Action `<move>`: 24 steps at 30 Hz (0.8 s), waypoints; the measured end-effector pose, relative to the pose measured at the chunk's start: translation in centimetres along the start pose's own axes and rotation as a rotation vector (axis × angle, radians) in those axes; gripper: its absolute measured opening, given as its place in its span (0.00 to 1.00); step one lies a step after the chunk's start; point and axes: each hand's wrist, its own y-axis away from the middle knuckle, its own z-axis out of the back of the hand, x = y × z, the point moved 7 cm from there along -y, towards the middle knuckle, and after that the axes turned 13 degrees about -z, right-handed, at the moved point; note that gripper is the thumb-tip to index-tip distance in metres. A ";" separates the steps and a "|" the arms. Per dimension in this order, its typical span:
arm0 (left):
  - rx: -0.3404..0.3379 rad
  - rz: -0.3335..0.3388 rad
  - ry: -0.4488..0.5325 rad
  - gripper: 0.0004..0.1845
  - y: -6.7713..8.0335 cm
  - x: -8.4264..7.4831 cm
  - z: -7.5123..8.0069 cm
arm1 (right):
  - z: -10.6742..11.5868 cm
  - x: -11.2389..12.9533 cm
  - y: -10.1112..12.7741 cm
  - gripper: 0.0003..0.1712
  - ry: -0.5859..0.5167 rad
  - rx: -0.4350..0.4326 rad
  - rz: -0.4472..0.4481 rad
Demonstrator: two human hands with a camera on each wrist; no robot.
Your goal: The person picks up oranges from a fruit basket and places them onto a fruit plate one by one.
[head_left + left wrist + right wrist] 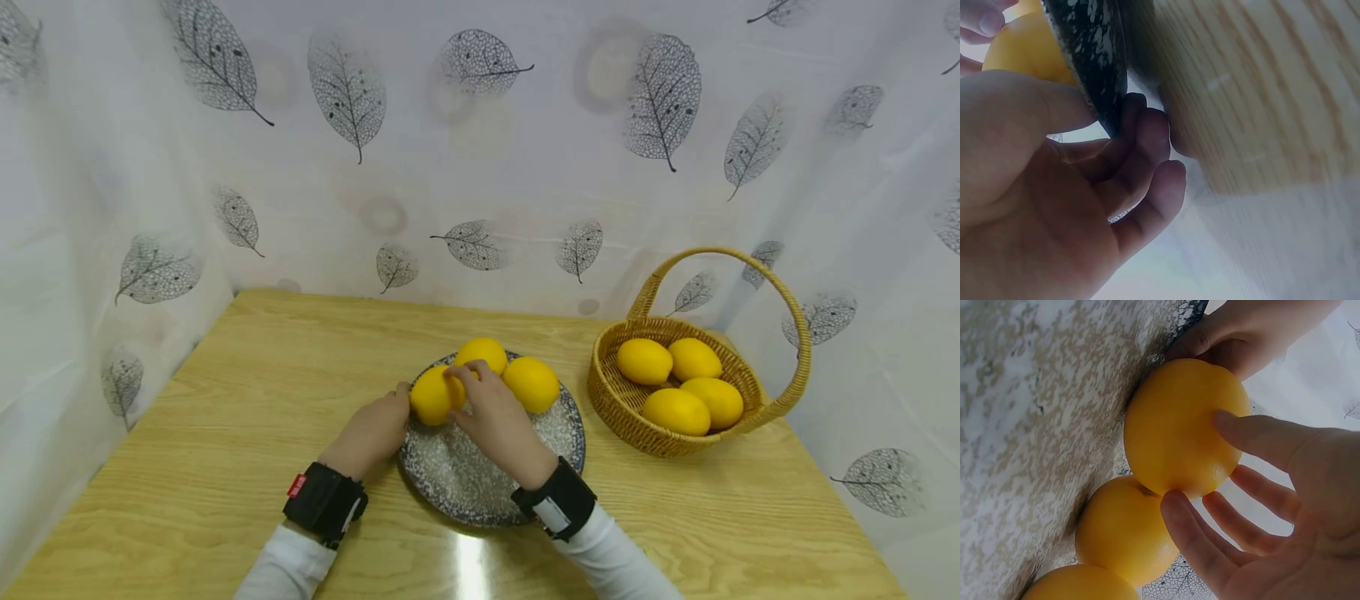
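A speckled grey plate (480, 492) with a dark rim sits on the wooden table. Three yellow lemons are on it: one at the left (431, 400), one at the back (480, 353) and one at the right (534, 385). My right hand (501, 423) has its thumb and fingertips around the left lemon (1179, 425), which touches the plate. The left edge of the plate is in the grip of my left hand (375, 432). In the left wrist view, its thumb is over the rim (1094, 69) and its fingers are underneath.
To the right of the plate stands a wicker basket (611, 408) with a tall arched handle (795, 308). Several lemons (677, 412) lie inside it. A pale curtain (480, 167) printed with leaves hangs behind the table (300, 358) and at both sides.
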 end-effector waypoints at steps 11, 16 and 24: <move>0.070 -0.001 0.112 0.29 0.0 0.5 -0.2 | 0.3 -0.1 0.2 0.33 0.006 0.009 -0.002; 0.058 -0.021 0.132 0.28 -0.1 0.7 -0.3 | 0.5 -0.2 0.2 0.34 0.005 0.029 -0.011; 0.061 -0.021 0.155 0.28 0.0 0.6 -0.3 | 0.8 -0.1 0.5 0.35 0.025 0.055 -0.017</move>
